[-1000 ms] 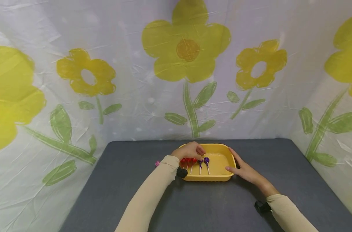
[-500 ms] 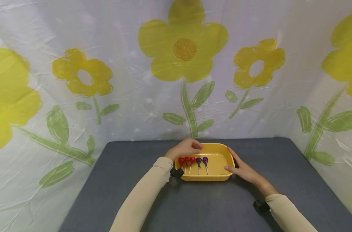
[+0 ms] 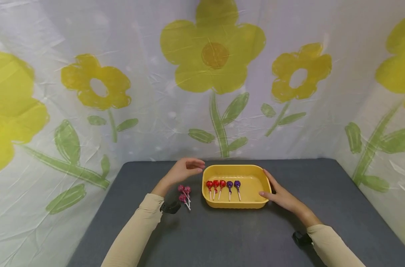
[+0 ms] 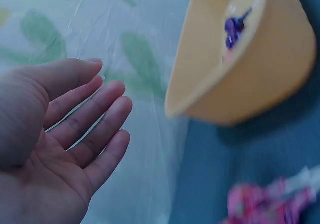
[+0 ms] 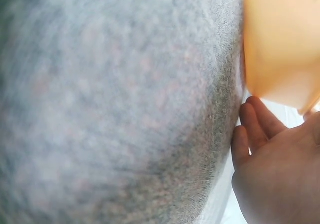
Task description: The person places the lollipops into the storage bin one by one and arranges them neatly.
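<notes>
A yellow plastic tray [image 3: 237, 205] stands on the table. Inside it, three red lollipops [image 3: 216, 183] and two purple lollipops [image 3: 237, 184] lie side by side in a row, sticks toward me. My left hand [image 3: 183, 170] hovers left of the tray, above pink lollipops [image 3: 183, 198] on the table. In the left wrist view its fingers are loosely extended and hold nothing. My right hand [image 3: 282, 195] holds the tray's right end, thumb over the rim and fingers along the outside wall [image 5: 282, 78].
The dark grey table [image 3: 229, 237] ends at a white curtain [image 3: 149, 122] printed with yellow flowers, which hangs behind it and at both sides. A dark wrist strap with a camera [image 3: 170, 207] sits at my left wrist, another [image 3: 300, 238] at the right.
My left hand has withdrawn from over the tray to its left side, uncovering the red lollipops and the pink ones on the table. The right hand stays on the tray.
</notes>
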A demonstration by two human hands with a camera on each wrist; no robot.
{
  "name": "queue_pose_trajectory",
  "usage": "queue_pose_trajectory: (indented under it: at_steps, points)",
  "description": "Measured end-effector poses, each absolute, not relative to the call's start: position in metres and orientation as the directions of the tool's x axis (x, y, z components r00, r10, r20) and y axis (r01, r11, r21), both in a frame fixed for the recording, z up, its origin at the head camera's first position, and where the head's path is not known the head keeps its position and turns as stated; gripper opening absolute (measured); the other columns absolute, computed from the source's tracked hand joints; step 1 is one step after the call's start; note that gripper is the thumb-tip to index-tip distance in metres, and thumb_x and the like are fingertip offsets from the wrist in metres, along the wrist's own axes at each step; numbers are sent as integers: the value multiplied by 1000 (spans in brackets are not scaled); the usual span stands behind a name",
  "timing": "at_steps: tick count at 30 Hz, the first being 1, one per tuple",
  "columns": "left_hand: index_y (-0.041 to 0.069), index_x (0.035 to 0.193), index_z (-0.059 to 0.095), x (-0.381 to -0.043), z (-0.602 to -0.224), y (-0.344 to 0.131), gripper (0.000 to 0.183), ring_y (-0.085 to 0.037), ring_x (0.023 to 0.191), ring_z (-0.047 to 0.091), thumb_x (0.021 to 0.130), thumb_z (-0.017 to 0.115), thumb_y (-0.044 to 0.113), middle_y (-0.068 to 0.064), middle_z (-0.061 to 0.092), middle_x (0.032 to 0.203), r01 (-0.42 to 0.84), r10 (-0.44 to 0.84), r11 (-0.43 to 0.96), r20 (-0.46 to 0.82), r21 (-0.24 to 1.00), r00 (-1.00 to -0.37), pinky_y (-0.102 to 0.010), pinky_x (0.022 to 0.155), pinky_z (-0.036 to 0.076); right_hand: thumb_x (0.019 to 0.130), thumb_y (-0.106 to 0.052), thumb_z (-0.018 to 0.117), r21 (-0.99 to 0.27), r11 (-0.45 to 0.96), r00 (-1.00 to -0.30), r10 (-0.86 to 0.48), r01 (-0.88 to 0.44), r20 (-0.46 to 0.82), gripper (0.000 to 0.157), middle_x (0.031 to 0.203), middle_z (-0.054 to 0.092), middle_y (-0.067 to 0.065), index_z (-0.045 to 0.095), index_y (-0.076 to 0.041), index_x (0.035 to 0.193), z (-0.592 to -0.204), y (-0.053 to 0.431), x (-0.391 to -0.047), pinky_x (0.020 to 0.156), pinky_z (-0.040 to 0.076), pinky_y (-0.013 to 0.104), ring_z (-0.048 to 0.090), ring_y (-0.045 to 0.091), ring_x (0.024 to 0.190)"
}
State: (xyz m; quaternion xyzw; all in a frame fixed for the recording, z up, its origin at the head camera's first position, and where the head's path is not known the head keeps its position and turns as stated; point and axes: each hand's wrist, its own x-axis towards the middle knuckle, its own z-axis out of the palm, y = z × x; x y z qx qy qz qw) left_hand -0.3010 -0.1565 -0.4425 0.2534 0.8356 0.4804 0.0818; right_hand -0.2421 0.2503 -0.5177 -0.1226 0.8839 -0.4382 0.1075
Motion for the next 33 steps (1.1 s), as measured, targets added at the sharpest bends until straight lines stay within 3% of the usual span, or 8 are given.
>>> queue_pose_trajectory:
  at_steps: [7,12,18,25,33]
  points:
    - [7,125,67,-287,-462,-203,33,-23,106,70,94,68,19,-24,69,121,291,405,421,110,859,-908,-28,87,58,96,-41,63,-803,584,-947,-309,-120,-84,95,168,-1,18,-5,-21,161,-515,252,-241,114,17,73,8,48,152]
    - [-1,124,66,-283,-486,-220,36,-12,96,71,92,71,16,-25,70,116,274,346,427,124,862,-930,-22,80,57,96,-40,62,-805,582,-948,-307,-116,-85,95,167,0,19,-5,-21,161,-515,252,-239,114,16,73,8,48,152]
    - [-4,124,65,-279,-522,-233,42,-10,94,68,88,75,15,-27,68,120,220,259,410,118,885,-959,-19,78,55,97,-39,62,-809,578,-947,-308,-110,-91,94,167,0,19,-5,-22,161,-515,249,-239,114,15,73,7,48,152]
    - [-2,122,65,-267,-542,-237,37,-10,92,63,91,72,16,-22,68,113,160,165,398,101,903,-981,-17,79,51,97,-38,62,-806,581,-948,-308,-114,-87,93,167,0,19,-6,-28,160,-516,249,-238,113,18,73,8,49,152]
    - [9,97,71,-268,-552,-244,23,-8,72,60,84,80,27,-2,67,86,134,214,401,50,906,-976,-22,66,50,97,-40,62,-800,590,-948,-304,-111,-92,94,167,0,21,-5,-20,161,-516,249,-238,114,18,73,9,49,151]
